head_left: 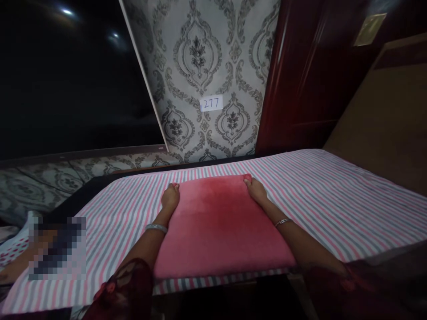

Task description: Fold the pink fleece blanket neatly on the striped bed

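A folded pink-red towel (220, 226) lies flat on a table covered with a pink, grey and white striped cloth (333, 200). My left hand (171, 196) grips the towel's far left corner, fingers curled over the edge. At the far right corner, my right hand (255, 189) pinches the cloth the same way. Both wrists carry a silver bangle, and both forearms run along the towel's sides.
A patterned grey wall with a small label reading 277 (211, 103) stands behind the table. A dark screen (66, 80) fills the upper left, a dark red wooden door (316, 66) the upper right. A blurred patch (56, 248) sits at the table's left.
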The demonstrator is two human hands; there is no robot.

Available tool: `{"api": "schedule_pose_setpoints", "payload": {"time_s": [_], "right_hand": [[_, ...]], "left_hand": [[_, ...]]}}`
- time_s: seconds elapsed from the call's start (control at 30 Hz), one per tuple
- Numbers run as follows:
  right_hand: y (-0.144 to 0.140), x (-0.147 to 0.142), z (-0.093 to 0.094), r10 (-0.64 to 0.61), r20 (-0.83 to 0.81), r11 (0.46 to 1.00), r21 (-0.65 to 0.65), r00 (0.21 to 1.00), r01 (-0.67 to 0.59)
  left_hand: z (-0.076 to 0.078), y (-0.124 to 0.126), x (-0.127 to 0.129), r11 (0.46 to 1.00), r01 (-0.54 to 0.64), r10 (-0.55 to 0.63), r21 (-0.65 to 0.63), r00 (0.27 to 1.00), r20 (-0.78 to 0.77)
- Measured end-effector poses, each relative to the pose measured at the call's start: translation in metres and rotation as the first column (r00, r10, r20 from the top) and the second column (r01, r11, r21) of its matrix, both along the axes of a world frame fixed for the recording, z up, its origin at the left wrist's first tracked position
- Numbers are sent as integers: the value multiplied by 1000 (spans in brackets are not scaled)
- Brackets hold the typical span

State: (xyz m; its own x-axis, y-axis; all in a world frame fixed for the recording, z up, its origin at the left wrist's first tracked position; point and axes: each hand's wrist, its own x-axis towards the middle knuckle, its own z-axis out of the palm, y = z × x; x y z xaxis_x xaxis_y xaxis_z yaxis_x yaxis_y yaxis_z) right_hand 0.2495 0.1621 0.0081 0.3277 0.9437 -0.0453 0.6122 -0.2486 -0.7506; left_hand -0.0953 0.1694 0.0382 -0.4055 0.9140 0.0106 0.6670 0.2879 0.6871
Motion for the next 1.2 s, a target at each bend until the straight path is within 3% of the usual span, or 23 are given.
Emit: {"api": "schedule_pose_setpoints", "payload": {"time_s": [0.27,0.43,0.53,0.63,0.7,0.77,0.87,0.9,0.97,1.03,1.07,1.13,1.2], "right_hand": [[-5,17,11,70,-156,997,34,985,-66],[9,37,39,29,-286,997,79,958,-7],[35,14,65,11,-381,981,182,925,63],[62,-36,84,64,-534,961,261,843,92],[71,-68,84,96,-653,951,284,751,125],[72,-87,73,103,-767,949,267,634,169],[64,-85,45,70,-881,955,195,469,222],[61,-79,35,65,-920,957,167,387,237],[59,-64,20,102,-984,958,136,145,254],[60,-53,11,162,-981,955,128,-106,267],[61,-50,8,187,-965,953,132,-183,274],[64,-46,6,205,-954,949,138,-221,284],[65,-44,5,209,-950,947,138,-230,289]], "left_hand": [[9,3,-12,999,15,-18,32,997,79],[25,-1,-20,998,2,-18,65,969,245],[45,14,-2,991,-12,-35,132,935,353],[64,38,35,976,3,-113,218,865,490],[66,51,60,964,18,-181,267,778,601],[60,58,76,957,10,-224,289,659,718],[39,55,78,965,-46,-210,259,459,863],[31,53,74,968,-67,-195,241,399,896],[20,49,62,969,-95,-190,226,291,938],[14,48,52,968,-123,-207,219,102,973],[12,49,49,969,-139,-209,205,-16,978],[11,51,45,974,-171,-185,148,-222,957],[11,53,45,976,-192,-155,98,-306,939]]}}
